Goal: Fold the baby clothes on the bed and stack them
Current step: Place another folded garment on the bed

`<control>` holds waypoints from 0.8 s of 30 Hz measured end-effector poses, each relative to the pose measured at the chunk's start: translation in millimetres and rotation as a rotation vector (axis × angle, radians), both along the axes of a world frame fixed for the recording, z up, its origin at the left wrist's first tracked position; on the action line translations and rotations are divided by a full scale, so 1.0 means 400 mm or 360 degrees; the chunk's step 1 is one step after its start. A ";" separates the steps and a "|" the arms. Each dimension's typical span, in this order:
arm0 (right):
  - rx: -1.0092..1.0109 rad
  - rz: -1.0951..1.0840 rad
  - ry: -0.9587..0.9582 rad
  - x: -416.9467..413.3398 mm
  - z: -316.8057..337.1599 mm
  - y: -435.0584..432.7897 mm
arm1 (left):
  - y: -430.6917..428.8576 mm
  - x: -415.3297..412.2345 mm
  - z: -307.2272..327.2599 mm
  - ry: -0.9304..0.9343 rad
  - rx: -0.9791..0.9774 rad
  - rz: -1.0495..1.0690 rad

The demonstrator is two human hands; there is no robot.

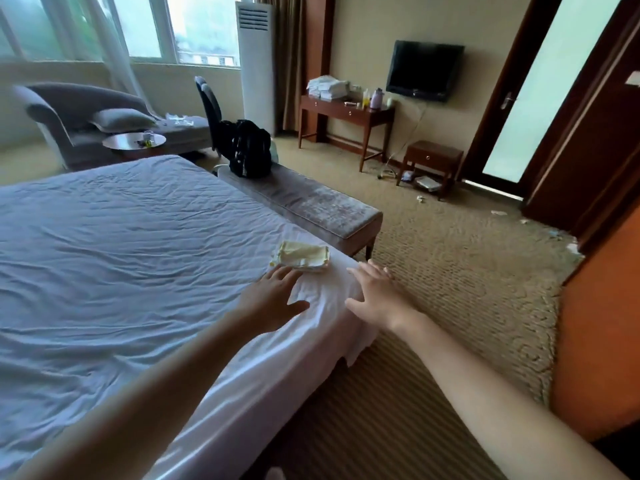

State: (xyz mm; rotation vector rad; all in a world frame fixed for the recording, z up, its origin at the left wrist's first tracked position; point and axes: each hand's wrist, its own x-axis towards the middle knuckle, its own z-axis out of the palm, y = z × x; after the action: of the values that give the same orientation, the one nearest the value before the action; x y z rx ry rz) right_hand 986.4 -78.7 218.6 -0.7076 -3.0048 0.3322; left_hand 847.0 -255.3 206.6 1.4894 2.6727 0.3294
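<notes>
both hands are out flat and hold nothing. the left hand (pixel 273 296) hangs low over the sheet with fingers spread, its fingertips at the near edge of the folded baby garment (pixel 302 257); whether they touch the cloth i cannot tell. the right hand (pixel 377 294) is level with it, fingers straight, over the very corner of the bed (pixel 121 254) and partly past the mattress, above the carpet (pixel 450 271).

the garment, pale yellow and cream, lies on the white sheet near that corner, where the foot edge meets the side edge nearest the person. it sits just ahead of the left hand, and ahead and to the left of the right hand, so the left is the nearer. its long axis runs across the line of the arms.

it looks already folded, with layers showing along its near edge, and no other clothes show on the bed. to take it by both short ends, the right hand would need to come inward. a black backpack (pixel 247 148) sits beyond the foot edge.
</notes>
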 end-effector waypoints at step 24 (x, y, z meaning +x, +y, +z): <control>-0.0504 -0.0050 -0.0188 -0.879 -0.322 0.629 | 0.556 -0.868 -0.278 -0.0413 -0.0211 0.0299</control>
State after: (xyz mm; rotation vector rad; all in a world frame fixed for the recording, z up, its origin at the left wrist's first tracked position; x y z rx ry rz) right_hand 634.9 172.8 90.0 -0.8203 -3.0804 0.8049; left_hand 499.8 -32.9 95.4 1.0807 2.5724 0.3237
